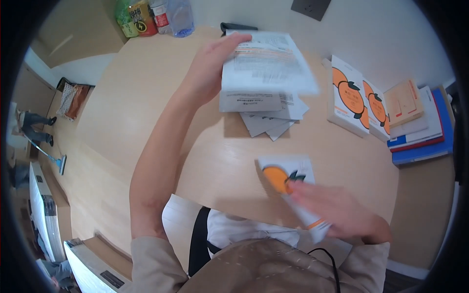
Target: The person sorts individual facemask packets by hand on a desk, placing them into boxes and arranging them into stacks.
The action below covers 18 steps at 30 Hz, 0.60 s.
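Observation:
My left hand (215,61) is closed on the left edge of several flat white packets (268,63) with printed backs, raised above the far middle of the table and slightly blurred. Below them, more white packets (273,128) lie fanned out on the tabletop. Close to the table's near edge, my right hand (344,205) is closed on a white packet (305,168) printed with an orange fruit and dark leaves. That packet is tilted, its lower end reaching past the table edge. Motion smears the right fingers, and its thumb is hidden.
White boxes (348,100) with orange-fruit prints stand at the right, beside stacked papers and a blue folder (425,154). Plastic bottles (181,19) line the back left. A dark object (237,27) lies behind the raised packets. On the left, a person (34,124) is near a floor mop (61,163).

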Each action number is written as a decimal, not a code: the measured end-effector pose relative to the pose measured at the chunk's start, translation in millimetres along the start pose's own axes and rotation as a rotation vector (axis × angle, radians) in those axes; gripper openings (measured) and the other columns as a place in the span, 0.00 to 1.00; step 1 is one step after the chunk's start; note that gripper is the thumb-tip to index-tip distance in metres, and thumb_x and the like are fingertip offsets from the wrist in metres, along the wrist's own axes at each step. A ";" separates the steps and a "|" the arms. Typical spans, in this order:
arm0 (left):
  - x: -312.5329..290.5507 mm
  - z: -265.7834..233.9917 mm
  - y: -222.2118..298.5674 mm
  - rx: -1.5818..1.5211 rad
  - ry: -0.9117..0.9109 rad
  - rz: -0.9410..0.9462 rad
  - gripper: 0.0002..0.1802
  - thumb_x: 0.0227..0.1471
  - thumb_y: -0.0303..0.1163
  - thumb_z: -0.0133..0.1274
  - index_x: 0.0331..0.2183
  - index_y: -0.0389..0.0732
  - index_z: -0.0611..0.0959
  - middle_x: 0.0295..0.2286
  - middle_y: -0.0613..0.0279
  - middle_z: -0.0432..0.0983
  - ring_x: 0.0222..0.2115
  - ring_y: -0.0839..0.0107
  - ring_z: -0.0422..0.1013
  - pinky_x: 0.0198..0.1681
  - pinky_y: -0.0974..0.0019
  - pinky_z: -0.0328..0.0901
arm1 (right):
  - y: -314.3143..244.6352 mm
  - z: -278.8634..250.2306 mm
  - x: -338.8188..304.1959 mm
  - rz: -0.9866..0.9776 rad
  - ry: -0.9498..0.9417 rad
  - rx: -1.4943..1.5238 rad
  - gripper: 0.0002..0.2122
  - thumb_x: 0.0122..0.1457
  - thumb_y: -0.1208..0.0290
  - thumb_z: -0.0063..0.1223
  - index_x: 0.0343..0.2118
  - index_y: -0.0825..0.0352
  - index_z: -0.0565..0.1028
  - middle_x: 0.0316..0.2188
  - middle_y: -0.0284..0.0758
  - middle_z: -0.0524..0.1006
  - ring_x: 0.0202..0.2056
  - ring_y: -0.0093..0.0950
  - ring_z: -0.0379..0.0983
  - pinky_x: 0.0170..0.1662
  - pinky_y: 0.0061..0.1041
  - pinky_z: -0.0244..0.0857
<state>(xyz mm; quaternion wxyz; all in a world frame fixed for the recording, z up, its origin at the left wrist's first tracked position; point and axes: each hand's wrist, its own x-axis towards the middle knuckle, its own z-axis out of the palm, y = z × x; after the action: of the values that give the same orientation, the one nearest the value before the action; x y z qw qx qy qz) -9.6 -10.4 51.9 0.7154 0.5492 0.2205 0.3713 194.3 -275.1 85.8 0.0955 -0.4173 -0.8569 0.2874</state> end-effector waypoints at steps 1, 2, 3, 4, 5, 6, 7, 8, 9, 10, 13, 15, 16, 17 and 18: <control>-0.4 -0.5 0.1 -0.003 -0.018 0.010 0.32 0.58 0.41 0.44 0.60 0.37 0.59 0.50 0.51 0.68 0.48 0.67 0.69 0.48 0.63 0.65 | 1.9 -7.1 -7.1 0.004 0.196 0.107 0.28 0.49 0.73 0.59 0.56 0.66 0.65 0.53 0.45 0.68 0.50 0.40 0.69 0.49 0.32 0.67; -2.1 -3.3 -1.8 -0.082 -0.166 0.012 0.35 0.57 0.47 0.41 0.60 0.38 0.58 0.54 0.51 0.63 0.53 0.65 0.63 0.52 0.59 0.60 | 6.4 -11.5 -21.9 0.206 0.397 0.203 0.25 0.52 0.74 0.56 0.55 0.67 0.66 0.50 0.43 0.71 0.47 0.36 0.71 0.48 0.31 0.68; -2.4 -4.4 -1.0 -0.166 -0.328 0.018 0.39 0.56 0.54 0.39 0.61 0.39 0.58 0.58 0.51 0.59 0.58 0.63 0.57 0.55 0.55 0.56 | 6.7 -14.1 -33.7 0.414 0.606 0.290 0.21 0.56 0.75 0.53 0.54 0.69 0.67 0.47 0.41 0.73 0.45 0.33 0.74 0.47 0.30 0.68; -1.4 -3.5 2.1 -0.049 -0.406 0.003 0.45 0.53 0.61 0.36 0.62 0.40 0.54 0.62 0.54 0.49 0.63 0.63 0.46 0.59 0.51 0.48 | 10.8 -21.5 -30.9 0.367 0.900 0.471 0.20 0.57 0.75 0.52 0.53 0.70 0.66 0.46 0.39 0.74 0.44 0.28 0.73 0.47 0.28 0.68; -1.1 -0.4 4.0 -0.051 -0.434 0.018 0.45 0.53 0.61 0.36 0.62 0.40 0.54 0.62 0.54 0.49 0.63 0.63 0.46 0.59 0.51 0.48 | 19.9 -34.7 -24.4 0.296 1.192 0.650 0.19 0.58 0.75 0.50 0.52 0.72 0.66 0.45 0.38 0.74 0.43 0.24 0.73 0.47 0.26 0.68; -3.4 3.6 7.4 -0.143 -0.434 -0.020 0.46 0.52 0.61 0.36 0.62 0.39 0.53 0.62 0.54 0.49 0.63 0.62 0.46 0.59 0.52 0.48 | 26.8 -49.7 -22.0 0.222 1.285 0.712 0.21 0.58 0.74 0.48 0.54 0.73 0.64 0.47 0.39 0.73 0.46 0.27 0.72 0.49 0.28 0.67; -5.9 3.2 8.9 -0.223 -0.420 -0.065 0.47 0.52 0.61 0.36 0.62 0.39 0.51 0.62 0.54 0.49 0.63 0.62 0.47 0.59 0.52 0.48 | 39.3 -60.8 -17.7 0.136 1.368 0.792 0.22 0.58 0.74 0.47 0.55 0.74 0.62 0.49 0.40 0.71 0.49 0.30 0.71 0.52 0.29 0.65; -4.9 -2.0 2.3 -0.395 -0.439 -0.072 0.45 0.53 0.56 0.43 0.61 0.37 0.53 0.62 0.52 0.47 0.63 0.62 0.46 0.58 0.52 0.51 | 49.0 -68.2 -13.6 0.119 1.377 0.782 0.22 0.58 0.74 0.47 0.55 0.74 0.62 0.49 0.40 0.71 0.49 0.30 0.71 0.52 0.29 0.65; -6.2 -3.0 1.3 -0.387 -0.450 -0.057 0.45 0.53 0.56 0.43 0.61 0.37 0.53 0.62 0.52 0.47 0.63 0.62 0.46 0.58 0.52 0.51 | 56.0 -75.1 -8.8 0.048 1.356 0.923 0.22 0.58 0.73 0.47 0.55 0.74 0.62 0.49 0.41 0.71 0.49 0.31 0.71 0.52 0.30 0.65; -8.0 -2.8 1.0 -0.228 -0.435 0.007 0.41 0.53 0.52 0.46 0.59 0.35 0.58 0.62 0.50 0.48 0.63 0.62 0.46 0.58 0.53 0.53 | 60.2 -79.9 -5.2 -0.023 1.327 1.061 0.22 0.58 0.73 0.46 0.55 0.73 0.62 0.49 0.42 0.71 0.49 0.31 0.71 0.53 0.30 0.65; -5.9 0.8 -3.5 0.004 -0.258 0.090 0.25 0.56 0.45 0.50 0.46 0.33 0.74 0.55 0.46 0.63 0.57 0.62 0.59 0.52 0.59 0.63 | 63.3 -84.8 11.9 -0.148 1.304 1.158 0.21 0.59 0.73 0.45 0.54 0.73 0.62 0.47 0.42 0.72 0.48 0.32 0.72 0.51 0.30 0.67; -2.7 0.3 -5.0 0.193 -0.043 -0.093 0.23 0.59 0.46 0.45 0.36 0.32 0.77 0.41 0.48 0.77 0.43 0.65 0.74 0.44 0.67 0.68 | 64.8 -85.7 17.6 -0.124 1.372 1.012 0.20 0.59 0.74 0.46 0.54 0.74 0.63 0.46 0.41 0.72 0.47 0.30 0.72 0.49 0.29 0.68; -3.9 3.0 -4.5 0.255 0.036 -0.089 0.24 0.61 0.47 0.41 0.33 0.33 0.76 0.29 0.54 0.81 0.29 0.70 0.77 0.34 0.72 0.70 | 65.1 -85.2 20.5 -0.088 1.437 0.869 0.20 0.59 0.74 0.46 0.53 0.74 0.63 0.45 0.41 0.73 0.46 0.29 0.72 0.48 0.28 0.69; -5.8 1.8 0.3 0.257 0.041 -0.089 0.24 0.61 0.47 0.41 0.33 0.33 0.76 0.29 0.54 0.81 0.29 0.70 0.77 0.34 0.72 0.70 | 61.6 -83.3 25.2 -0.091 1.434 0.874 0.20 0.59 0.74 0.46 0.53 0.74 0.63 0.45 0.41 0.73 0.46 0.29 0.72 0.48 0.28 0.69; -8.1 1.0 6.8 0.341 0.049 -0.226 0.24 0.61 0.48 0.41 0.32 0.34 0.76 0.26 0.56 0.80 0.26 0.71 0.76 0.30 0.74 0.68 | 57.5 -79.8 31.7 -0.080 1.501 0.703 0.18 0.59 0.76 0.45 0.52 0.75 0.64 0.46 0.44 0.73 0.46 0.32 0.72 0.47 0.29 0.69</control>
<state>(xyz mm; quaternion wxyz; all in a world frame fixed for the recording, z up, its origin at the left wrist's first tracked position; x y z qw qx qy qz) -15.9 -16.4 57.9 0.6436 0.6250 0.3579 0.2591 244.4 -189.8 115.6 0.7768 -0.4132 -0.4399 0.1798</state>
